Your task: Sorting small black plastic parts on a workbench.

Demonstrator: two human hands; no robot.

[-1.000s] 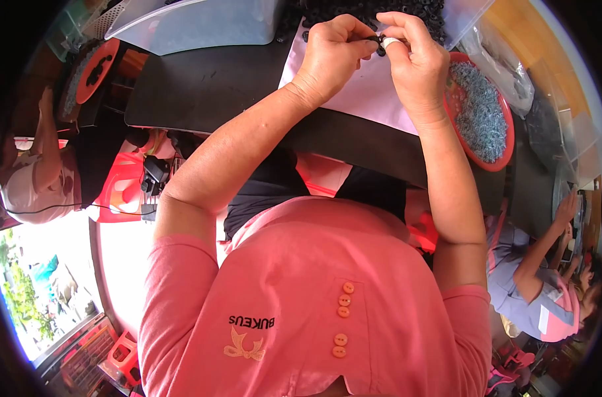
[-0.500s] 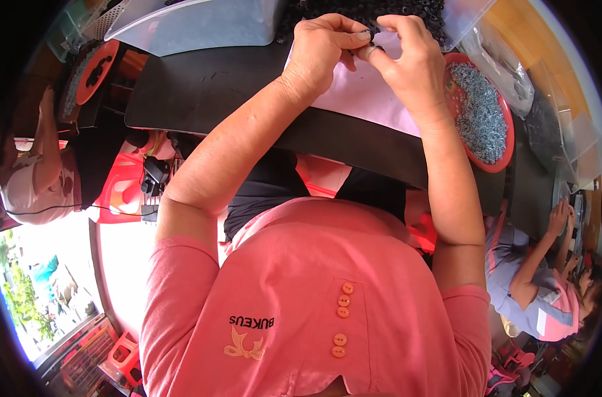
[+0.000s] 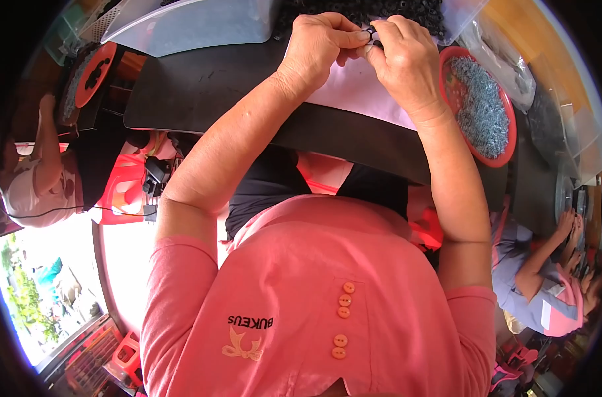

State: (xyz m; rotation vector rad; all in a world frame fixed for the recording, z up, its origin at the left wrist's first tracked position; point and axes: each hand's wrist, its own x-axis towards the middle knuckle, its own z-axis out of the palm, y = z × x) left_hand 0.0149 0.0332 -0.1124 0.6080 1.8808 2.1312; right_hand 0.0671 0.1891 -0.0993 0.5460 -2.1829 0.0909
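Observation:
My left hand (image 3: 319, 47) and my right hand (image 3: 407, 63) meet over a pale pink sheet (image 3: 360, 92) on the dark table. Between the fingertips is a small black part (image 3: 370, 32); its exact kind is too small to make out. The left thumb and forefinger pinch it from one side. My right hand is closed, its thumb and fingers at the other side of the part, with something small and dark by the right thumb. Just beyond the hands lies a heap of small black parts (image 3: 420, 9), partly covered by them.
A red basin (image 3: 511, 142) of small silvery metal pieces stands to the right, beside a clear plastic bag (image 3: 513, 79). At the far left of the table (image 3: 202, 86) is a translucent bin (image 3: 195, 30). Other people sit at both sides, one (image 3: 539, 284) working at the right.
My right fingers have closed in on the black part, the forefinger now curled over it. Both hands stay in nearly the same place. The view has shifted slightly.

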